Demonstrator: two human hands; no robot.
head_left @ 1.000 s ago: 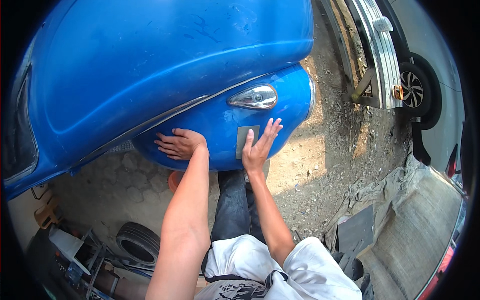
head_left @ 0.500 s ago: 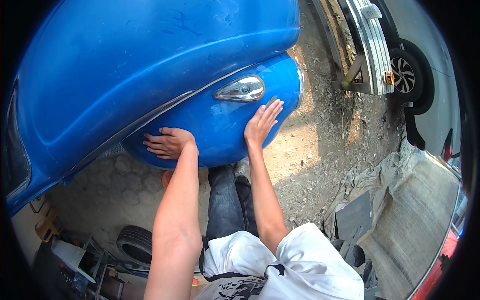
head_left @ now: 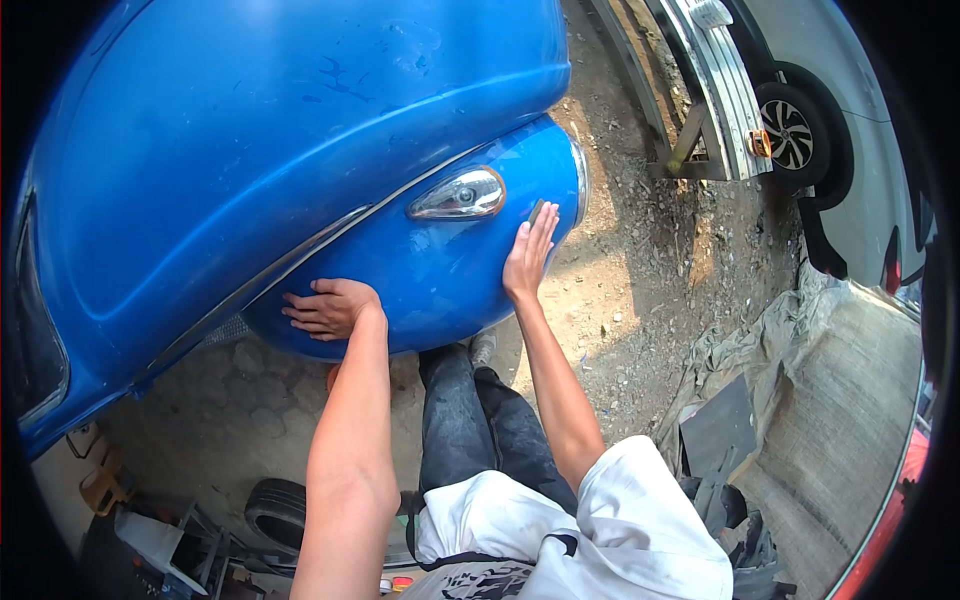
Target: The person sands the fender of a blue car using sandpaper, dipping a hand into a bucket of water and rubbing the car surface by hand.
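Observation:
A glossy blue car fender (head_left: 410, 270) curves below the blue hood (head_left: 290, 130), with a chrome teardrop-shaped lamp (head_left: 460, 194) set on its top. My left hand (head_left: 338, 308) lies flat on the left part of the fender, fingers apart, nothing in it. Close to the fender's right end, my right hand (head_left: 530, 256) presses down with its fingers straight and together. Under those fingers is a small dark grey piece that looks like sandpaper (head_left: 537, 211); only its tip shows, the rest being covered by the hand.
A chrome ring (head_left: 581, 182) edges the fender's right end. Beyond the gravel ground (head_left: 650, 290) are a silver bumper (head_left: 728, 100) and a parked grey car (head_left: 870, 180). A loose tyre (head_left: 276, 514) lies at lower left, and a crumpled cloth cover (head_left: 830, 400) spreads at right.
My right hand has slid right along the fender, away from the lamp, with the grey piece under its fingers. My left hand keeps its place. The whole view has shifted slightly.

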